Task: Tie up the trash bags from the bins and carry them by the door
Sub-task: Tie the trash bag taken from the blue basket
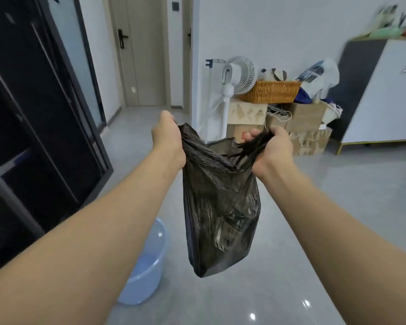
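A black trash bag (220,207) hangs in the air in front of me, its mouth partly open between my hands. My left hand (168,139) grips the bag's left top edge. My right hand (271,151) grips the bunched right top edge. Below my left forearm a pale blue bin (145,266) stands on the grey floor, with no bag in it. A closed beige door (143,50) is at the end of the hallway ahead.
Dark glass sliding doors (33,113) line the left side. Against the white wall stand a white fan (234,78), a wicker basket (271,91) and several cardboard boxes (305,127). A white cabinet (384,95) is at the right.
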A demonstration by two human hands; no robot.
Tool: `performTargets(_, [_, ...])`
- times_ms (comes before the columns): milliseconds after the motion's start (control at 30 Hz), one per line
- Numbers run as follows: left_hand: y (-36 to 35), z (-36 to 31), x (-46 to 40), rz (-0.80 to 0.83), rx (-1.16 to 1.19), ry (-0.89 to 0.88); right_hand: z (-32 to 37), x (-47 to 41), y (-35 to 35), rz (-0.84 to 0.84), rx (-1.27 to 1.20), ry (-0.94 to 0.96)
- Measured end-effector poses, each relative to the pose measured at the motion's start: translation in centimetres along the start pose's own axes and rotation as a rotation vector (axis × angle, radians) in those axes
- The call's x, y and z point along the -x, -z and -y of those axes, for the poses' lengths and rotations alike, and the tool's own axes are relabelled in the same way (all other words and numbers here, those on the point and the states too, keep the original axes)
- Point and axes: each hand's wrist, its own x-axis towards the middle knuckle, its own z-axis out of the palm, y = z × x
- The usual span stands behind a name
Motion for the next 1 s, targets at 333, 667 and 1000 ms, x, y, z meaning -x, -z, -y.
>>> performTargets(333, [5.6,19.6,0.5,0.064,-0.375,0.233,-6.9,0.4,20.0,-0.335,0.138,-0.19])
performTargets(667, [11.6,24.6,2.1,0.777,-1.267,0.303,-8.0,0.7,30.1,-0.48,0.875,-0.343])
performTargets(1000, [14.3,23.8,2.8,0.94,-1.464,-0.362,-9.5,1.9,29.3,0.575,2.207,-0.17])
